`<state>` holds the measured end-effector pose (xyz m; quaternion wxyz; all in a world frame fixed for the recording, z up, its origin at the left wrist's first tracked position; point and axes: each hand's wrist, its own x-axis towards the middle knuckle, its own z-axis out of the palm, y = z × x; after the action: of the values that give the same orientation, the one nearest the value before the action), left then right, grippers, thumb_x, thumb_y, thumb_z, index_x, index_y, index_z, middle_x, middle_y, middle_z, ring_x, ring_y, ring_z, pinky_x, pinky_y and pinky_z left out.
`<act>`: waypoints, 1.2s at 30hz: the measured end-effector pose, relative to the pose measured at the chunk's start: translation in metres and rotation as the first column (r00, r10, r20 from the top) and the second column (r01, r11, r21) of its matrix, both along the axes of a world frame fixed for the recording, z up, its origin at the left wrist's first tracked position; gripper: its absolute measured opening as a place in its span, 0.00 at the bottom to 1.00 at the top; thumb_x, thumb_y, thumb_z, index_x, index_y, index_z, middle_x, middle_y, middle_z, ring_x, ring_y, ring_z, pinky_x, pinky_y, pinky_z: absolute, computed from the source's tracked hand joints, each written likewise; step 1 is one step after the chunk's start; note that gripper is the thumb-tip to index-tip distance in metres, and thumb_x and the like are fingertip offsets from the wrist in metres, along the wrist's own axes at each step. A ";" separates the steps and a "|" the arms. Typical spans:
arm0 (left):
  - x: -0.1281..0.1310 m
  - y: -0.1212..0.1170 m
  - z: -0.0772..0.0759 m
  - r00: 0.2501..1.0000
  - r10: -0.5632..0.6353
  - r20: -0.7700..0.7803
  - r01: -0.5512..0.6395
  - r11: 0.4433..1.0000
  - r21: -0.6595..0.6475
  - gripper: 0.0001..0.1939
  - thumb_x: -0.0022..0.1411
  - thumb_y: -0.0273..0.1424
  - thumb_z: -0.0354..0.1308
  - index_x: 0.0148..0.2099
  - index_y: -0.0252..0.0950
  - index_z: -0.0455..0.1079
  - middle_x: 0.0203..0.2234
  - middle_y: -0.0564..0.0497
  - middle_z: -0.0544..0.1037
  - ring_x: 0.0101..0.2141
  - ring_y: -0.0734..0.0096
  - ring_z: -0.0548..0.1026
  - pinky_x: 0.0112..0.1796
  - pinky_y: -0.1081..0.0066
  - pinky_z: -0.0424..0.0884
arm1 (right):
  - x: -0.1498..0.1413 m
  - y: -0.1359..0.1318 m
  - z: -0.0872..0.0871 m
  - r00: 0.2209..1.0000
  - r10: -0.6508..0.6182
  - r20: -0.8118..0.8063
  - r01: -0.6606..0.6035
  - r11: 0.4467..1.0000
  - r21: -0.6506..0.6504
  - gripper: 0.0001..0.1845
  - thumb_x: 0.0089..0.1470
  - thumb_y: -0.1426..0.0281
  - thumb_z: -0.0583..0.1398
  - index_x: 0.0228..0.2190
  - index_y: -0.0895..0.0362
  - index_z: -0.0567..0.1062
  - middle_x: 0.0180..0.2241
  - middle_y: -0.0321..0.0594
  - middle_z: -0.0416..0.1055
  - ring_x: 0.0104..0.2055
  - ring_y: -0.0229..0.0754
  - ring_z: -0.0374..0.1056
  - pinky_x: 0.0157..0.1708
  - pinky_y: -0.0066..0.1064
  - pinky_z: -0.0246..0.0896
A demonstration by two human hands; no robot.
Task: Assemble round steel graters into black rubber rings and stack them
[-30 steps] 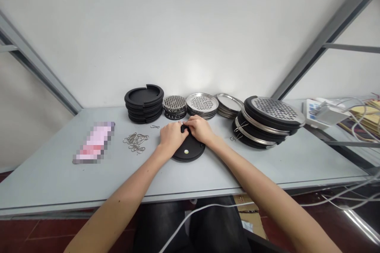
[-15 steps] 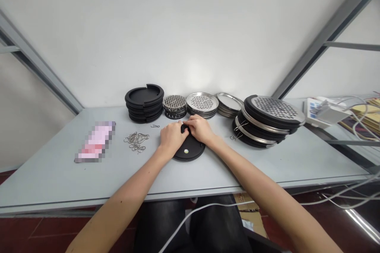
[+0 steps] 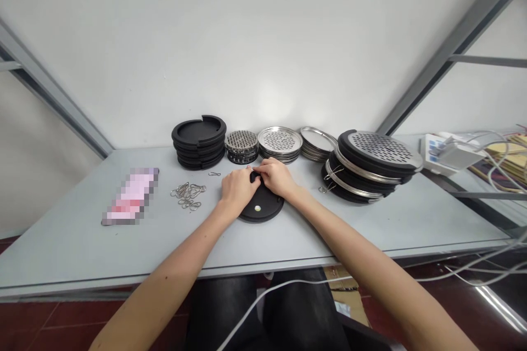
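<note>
A black round disc (image 3: 261,208) with a small pale dot near its middle lies flat on the grey table (image 3: 82,247). My left hand (image 3: 236,190) rests on its left far edge with the fingers curled. My right hand (image 3: 276,176) presses on its far edge, fingers pinched together where the two hands meet. What the fingertips grip is hidden. A pile of small wire clips (image 3: 188,196) lies left of my left hand, and one loose clip (image 3: 214,174) lies beyond it.
Along the back stand a stack of black discs (image 3: 199,142), a stack of perforated metal pieces (image 3: 241,146), perforated metal plates (image 3: 280,143), plain metal rings (image 3: 317,143) and a leaning stack of assembled discs (image 3: 370,166). A blurred pink packet (image 3: 131,196) lies left. Cables and a white box (image 3: 450,154) lie right.
Both hands stay at the far edge of the black disc. Only the view shifts slightly.
</note>
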<state>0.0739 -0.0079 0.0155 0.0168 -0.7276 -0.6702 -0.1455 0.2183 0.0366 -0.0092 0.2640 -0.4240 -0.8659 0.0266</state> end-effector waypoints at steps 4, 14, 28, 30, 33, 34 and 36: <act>0.000 0.002 -0.002 1.000 -0.017 -0.014 0.017 1.000 0.003 0.17 0.64 0.39 0.53 0.48 0.38 0.76 0.33 0.44 0.81 0.37 0.53 0.79 0.35 0.64 0.70 | 0.000 0.001 -0.001 1.000 -0.005 0.009 0.005 1.000 0.001 0.17 0.56 0.79 0.54 0.37 0.55 0.81 0.32 0.43 0.74 0.36 0.43 0.64 0.37 0.31 0.56; -0.001 0.005 -0.005 0.997 -0.063 -0.039 0.063 0.998 0.002 0.17 0.64 0.37 0.52 0.48 0.35 0.76 0.33 0.43 0.81 0.37 0.53 0.79 0.36 0.64 0.71 | -0.001 0.001 -0.001 1.000 0.003 0.014 -0.004 1.000 0.019 0.17 0.56 0.79 0.54 0.34 0.56 0.82 0.30 0.43 0.73 0.35 0.43 0.63 0.36 0.31 0.54; -0.003 0.008 -0.008 0.994 -0.104 0.021 0.104 0.994 -0.027 0.17 0.64 0.35 0.52 0.49 0.34 0.75 0.37 0.41 0.81 0.40 0.56 0.78 0.41 0.65 0.70 | -0.003 0.001 0.001 0.999 0.030 0.017 -0.030 0.999 0.017 0.17 0.58 0.78 0.53 0.33 0.57 0.82 0.28 0.43 0.70 0.34 0.42 0.60 0.36 0.31 0.54; -0.003 0.008 -0.008 0.994 -0.102 0.024 0.103 0.994 -0.044 0.17 0.64 0.35 0.52 0.50 0.33 0.74 0.38 0.41 0.81 0.40 0.56 0.78 0.42 0.66 0.70 | -0.003 0.000 0.001 0.999 0.028 0.019 -0.029 0.999 0.020 0.17 0.58 0.78 0.53 0.33 0.57 0.82 0.27 0.43 0.70 0.33 0.42 0.59 0.35 0.31 0.54; -0.003 0.007 -0.006 0.994 -0.109 0.014 0.109 0.992 -0.060 0.18 0.64 0.35 0.52 0.51 0.34 0.74 0.38 0.41 0.81 0.41 0.57 0.78 0.43 0.66 0.69 | -0.004 -0.001 0.001 1.000 0.019 0.020 -0.020 0.999 0.029 0.17 0.58 0.78 0.53 0.34 0.57 0.82 0.27 0.43 0.70 0.33 0.43 0.59 0.35 0.31 0.53; -0.002 0.007 -0.005 0.993 -0.115 0.010 0.115 0.992 -0.059 0.18 0.64 0.35 0.52 0.51 0.34 0.74 0.38 0.41 0.81 0.41 0.57 0.78 0.43 0.66 0.69 | -0.004 -0.001 0.001 1.000 0.017 0.021 -0.018 0.999 0.032 0.17 0.57 0.78 0.53 0.34 0.57 0.82 0.27 0.43 0.70 0.34 0.43 0.59 0.36 0.32 0.53; -0.002 0.007 -0.004 0.992 -0.129 0.005 0.129 0.990 -0.055 0.18 0.64 0.34 0.52 0.51 0.33 0.74 0.37 0.41 0.81 0.41 0.57 0.78 0.43 0.66 0.69 | -0.005 -0.001 0.000 1.000 0.017 0.023 -0.018 0.999 0.037 0.17 0.57 0.79 0.53 0.34 0.57 0.82 0.27 0.43 0.69 0.34 0.43 0.59 0.36 0.32 0.53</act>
<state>0.0716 -0.0012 0.0119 -0.0133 -0.7695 -0.6255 -0.1282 0.2136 0.0354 -0.0088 0.2616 -0.4119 -0.8729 0.0079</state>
